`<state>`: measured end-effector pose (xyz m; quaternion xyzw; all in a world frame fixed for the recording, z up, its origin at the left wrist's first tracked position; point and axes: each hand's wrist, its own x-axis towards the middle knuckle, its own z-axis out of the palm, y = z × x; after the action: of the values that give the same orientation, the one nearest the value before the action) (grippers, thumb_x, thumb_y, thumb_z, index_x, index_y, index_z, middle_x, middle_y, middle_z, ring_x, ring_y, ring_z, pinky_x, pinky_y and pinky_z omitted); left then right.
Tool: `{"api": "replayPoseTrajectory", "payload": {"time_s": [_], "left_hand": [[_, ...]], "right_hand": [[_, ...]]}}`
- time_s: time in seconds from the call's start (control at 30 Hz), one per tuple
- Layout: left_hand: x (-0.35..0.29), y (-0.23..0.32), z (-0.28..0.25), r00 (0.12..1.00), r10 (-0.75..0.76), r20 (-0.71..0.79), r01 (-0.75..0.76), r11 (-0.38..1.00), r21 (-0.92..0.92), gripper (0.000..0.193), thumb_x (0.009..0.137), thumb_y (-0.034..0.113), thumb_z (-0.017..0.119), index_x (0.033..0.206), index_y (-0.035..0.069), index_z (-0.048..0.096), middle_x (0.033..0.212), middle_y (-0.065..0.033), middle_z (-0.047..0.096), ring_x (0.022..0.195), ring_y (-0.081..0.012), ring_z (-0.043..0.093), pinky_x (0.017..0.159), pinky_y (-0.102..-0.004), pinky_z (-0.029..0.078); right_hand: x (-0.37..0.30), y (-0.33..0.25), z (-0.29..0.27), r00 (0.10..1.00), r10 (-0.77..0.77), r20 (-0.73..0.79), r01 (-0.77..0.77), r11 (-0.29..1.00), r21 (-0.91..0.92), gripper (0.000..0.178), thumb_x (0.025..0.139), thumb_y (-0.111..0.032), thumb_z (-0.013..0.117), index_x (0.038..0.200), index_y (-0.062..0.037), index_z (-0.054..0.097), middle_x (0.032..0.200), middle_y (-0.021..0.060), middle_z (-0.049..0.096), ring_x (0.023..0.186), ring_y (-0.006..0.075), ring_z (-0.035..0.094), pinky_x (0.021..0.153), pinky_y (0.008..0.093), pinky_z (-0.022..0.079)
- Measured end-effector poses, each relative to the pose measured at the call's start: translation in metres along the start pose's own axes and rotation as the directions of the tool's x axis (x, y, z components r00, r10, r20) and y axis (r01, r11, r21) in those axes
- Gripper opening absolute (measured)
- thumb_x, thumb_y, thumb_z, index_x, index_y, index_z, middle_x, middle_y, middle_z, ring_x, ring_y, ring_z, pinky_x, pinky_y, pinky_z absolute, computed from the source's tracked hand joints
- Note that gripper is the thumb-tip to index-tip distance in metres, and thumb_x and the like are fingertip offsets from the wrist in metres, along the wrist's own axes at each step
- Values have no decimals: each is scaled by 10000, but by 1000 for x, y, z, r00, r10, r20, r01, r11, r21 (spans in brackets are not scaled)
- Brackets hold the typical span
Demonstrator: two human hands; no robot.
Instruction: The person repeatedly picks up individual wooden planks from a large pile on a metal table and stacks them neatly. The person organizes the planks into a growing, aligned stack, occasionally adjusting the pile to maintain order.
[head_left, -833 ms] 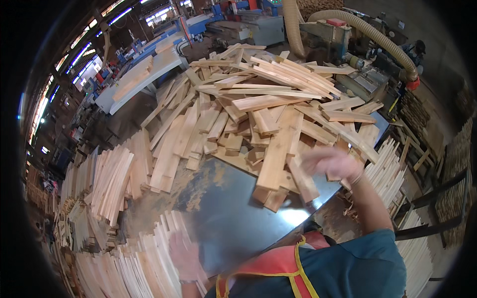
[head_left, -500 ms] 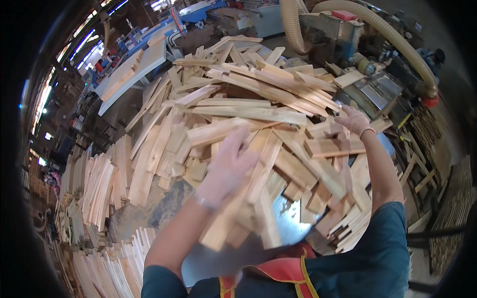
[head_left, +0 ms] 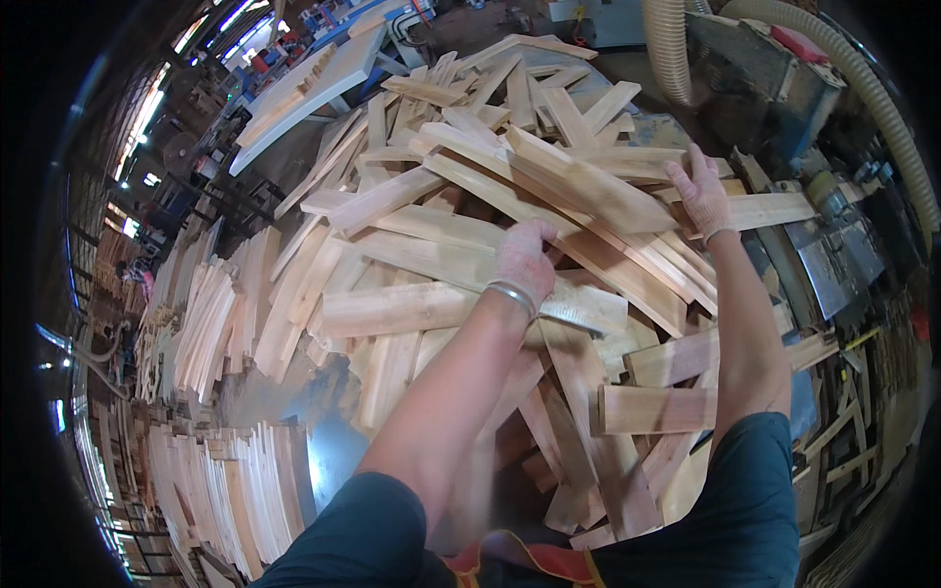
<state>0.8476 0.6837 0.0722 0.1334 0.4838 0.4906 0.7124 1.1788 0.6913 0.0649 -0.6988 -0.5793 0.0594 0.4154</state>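
A large heap of loose pale wooden boards lies before me, piled crosswise. My left hand, in a pinkish knit glove, is low over the middle of the heap, against boards there. Its fingers bend away from view, so its grip is hidden. Further right and farther off is my right hand, gloved likewise, with its fingers stretched and apart. It is beside the near end of a wide board that lies slantwise atop the others; whether it touches that board I cannot tell.
Stacked strips stand at the lower left, with more upright boards beyond them. A long pale table is at the far left. Machinery with a ribbed hose stands at the far right, near a metal plate.
My left hand has moved right and farther out over the heap. My right hand has reached farther forward. The view has shifted, and the wide slanting board on top lies differently.
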Motion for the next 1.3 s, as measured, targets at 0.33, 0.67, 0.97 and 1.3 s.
{"api": "replayPoseTrajectory", "payload": {"time_s": [0.33, 0.67, 0.97, 1.3], "left_hand": [[0, 18, -74, 829, -7, 560, 89, 989, -120, 410, 1103, 292, 442, 1454, 99, 530, 1490, -131, 579, 1362, -295, 553, 1164, -462, 448], [-61, 40, -153, 925, 236, 296, -347, 842, 412, 398, 1086, 280, 461, 1422, 93, 563, 1458, -130, 606, 1330, -280, 582, 1128, -449, 473], [-213, 161, -358, 625, 734, 264, -384, -5, 923, 388, 1070, 270, 478, 1393, 88, 593, 1429, -128, 631, 1300, -266, 608, 1096, -437, 496], [-464, 329, -648, -25, 890, 456, 472, -391, 790, 377, 1053, 259, 497, 1360, 82, 626, 1396, -127, 659, 1268, -251, 637, 1059, -424, 521]], "right_hand": [[-2, -171, 19, 802, -211, 558, 336, 933, -130, 816, 922, -694, 640, 1450, -72, 619, 1470, 191, 607, 1322, 389, 580, 1106, 403, 454], [-110, -356, -7, 785, -197, 587, 284, 957, -59, 712, 970, -630, 639, 1342, -24, 679, 1081, 173, 770, 1024, 244, 720, 950, 348, 521], [-257, -648, -40, 627, -586, 514, 689, 725, -14, 581, 931, -684, 608, 997, -126, 758, 1035, 191, 739, 955, 388, 699, 867, 474, 538], [-457, -927, 0, 171, -909, 380, 769, 365, 526, 591, 1027, -536, 573, 1290, -19, 688, 1097, 174, 747, 857, 296, 715, 700, 409, 584]]}}
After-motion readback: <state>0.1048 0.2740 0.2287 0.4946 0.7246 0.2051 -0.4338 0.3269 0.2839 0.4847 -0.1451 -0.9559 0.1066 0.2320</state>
